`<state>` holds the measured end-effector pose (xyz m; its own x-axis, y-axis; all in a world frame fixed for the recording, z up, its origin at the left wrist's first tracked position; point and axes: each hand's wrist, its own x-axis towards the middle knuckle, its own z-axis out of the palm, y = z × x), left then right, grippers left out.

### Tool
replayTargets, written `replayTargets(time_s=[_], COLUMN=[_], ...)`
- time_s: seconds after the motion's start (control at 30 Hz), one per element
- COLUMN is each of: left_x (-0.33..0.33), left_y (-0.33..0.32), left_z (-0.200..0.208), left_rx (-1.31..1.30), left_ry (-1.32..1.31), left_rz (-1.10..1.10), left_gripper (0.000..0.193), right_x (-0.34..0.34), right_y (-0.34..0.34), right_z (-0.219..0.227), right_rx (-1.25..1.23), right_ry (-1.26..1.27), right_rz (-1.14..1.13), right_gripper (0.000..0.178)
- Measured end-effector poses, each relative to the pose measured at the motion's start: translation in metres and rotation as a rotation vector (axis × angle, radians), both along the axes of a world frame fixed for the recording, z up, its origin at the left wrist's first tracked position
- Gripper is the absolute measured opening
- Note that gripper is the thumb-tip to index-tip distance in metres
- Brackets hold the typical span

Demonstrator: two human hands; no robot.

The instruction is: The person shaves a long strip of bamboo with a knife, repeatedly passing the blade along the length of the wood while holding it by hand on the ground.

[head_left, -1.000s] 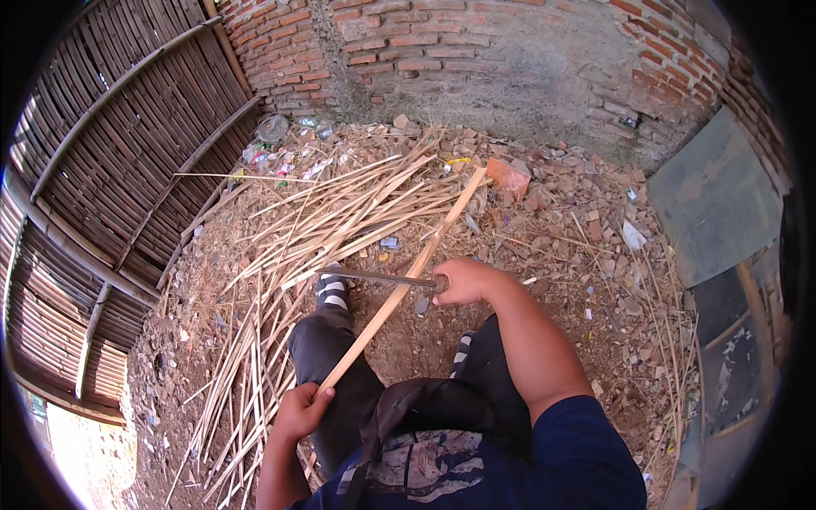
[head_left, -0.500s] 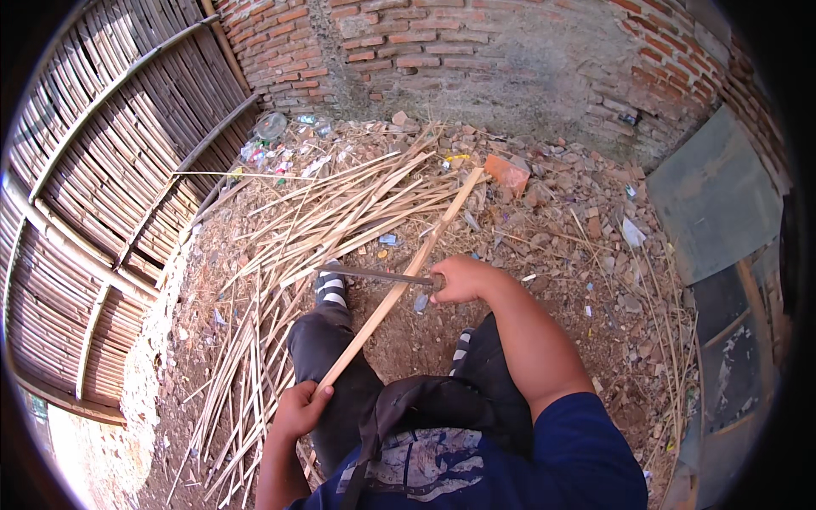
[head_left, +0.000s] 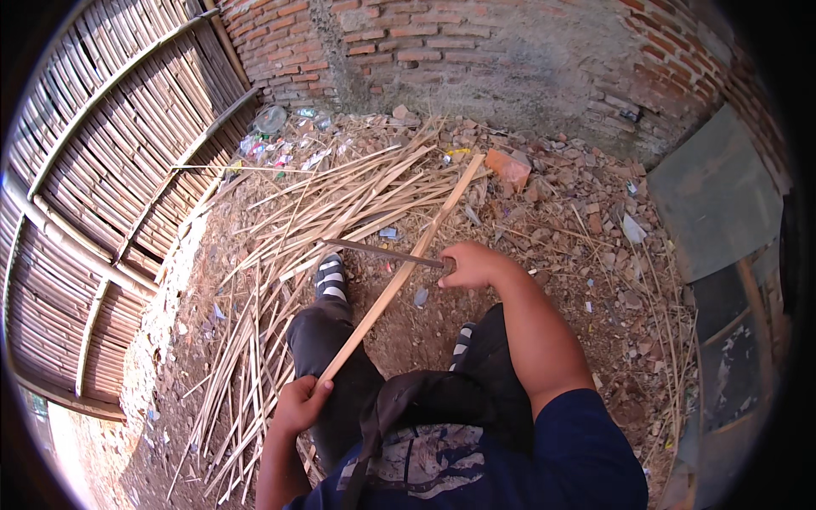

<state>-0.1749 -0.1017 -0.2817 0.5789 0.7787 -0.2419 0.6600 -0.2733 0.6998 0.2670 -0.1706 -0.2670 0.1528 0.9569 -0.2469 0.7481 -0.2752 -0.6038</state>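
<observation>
A long, pale bamboo strip [head_left: 371, 318] slants away from me, its near end gripped in my closed left hand [head_left: 299, 406] beside my left thigh. My right hand [head_left: 473, 265] is wrapped round the short handle of a long-bladed knife [head_left: 371, 249]. The blade lies across the strip a little beyond its middle, its tip pointing left above my striped left foot [head_left: 330, 278]. Whether the edge is biting into the bamboo I cannot tell.
Many split bamboo strips [head_left: 340, 208] lie heaped on the ground ahead and to the left. An orange brick piece [head_left: 508, 169] sits near the far end of the held strip. A brick wall [head_left: 476, 64] stands behind, a bamboo-slat panel [head_left: 127, 144] at left, grey sheets [head_left: 718, 200] at right.
My right hand and the knife have shifted slightly farther away along the strip, and the blade's tip has swung up and away. The strip's far end has risen a little; my left hand keeps its grip.
</observation>
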Motion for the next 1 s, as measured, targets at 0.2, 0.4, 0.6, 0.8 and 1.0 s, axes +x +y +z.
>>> replayTargets(time_s=[0.2, 0.4, 0.6, 0.8, 1.0], left_x=[0.002, 0.0, 0.003, -0.001, 0.001], left_y=[0.0, 0.0, -0.001, 0.002, 0.0], left_z=[0.004, 0.003, 0.004, -0.001, 0.003], left_rx=[-0.01, 0.014, 0.002, 0.015, 0.035], left_ry=[0.043, 0.05, 0.022, 0.044, 0.052], left_rz=[-0.009, -0.007, -0.004, -0.014, -0.022], left_gripper=[0.048, 0.048, 0.048, 0.048, 0.049], right_x=[-0.023, -0.012, 0.003, -0.025, -0.034], right_y=[0.005, 0.006, 0.002, 0.006, 0.008], right_z=[-0.01, -0.001, -0.003, -0.001, 0.002], right_rx=[0.064, -0.017, -0.026, -0.012, -0.107], right_ry=[-0.095, 0.041, 0.01, -0.13, -0.051], right_rz=[0.136, 0.097, -0.072, 0.141, 0.155], right_gripper=[0.048, 0.048, 0.048, 0.054, 0.06])
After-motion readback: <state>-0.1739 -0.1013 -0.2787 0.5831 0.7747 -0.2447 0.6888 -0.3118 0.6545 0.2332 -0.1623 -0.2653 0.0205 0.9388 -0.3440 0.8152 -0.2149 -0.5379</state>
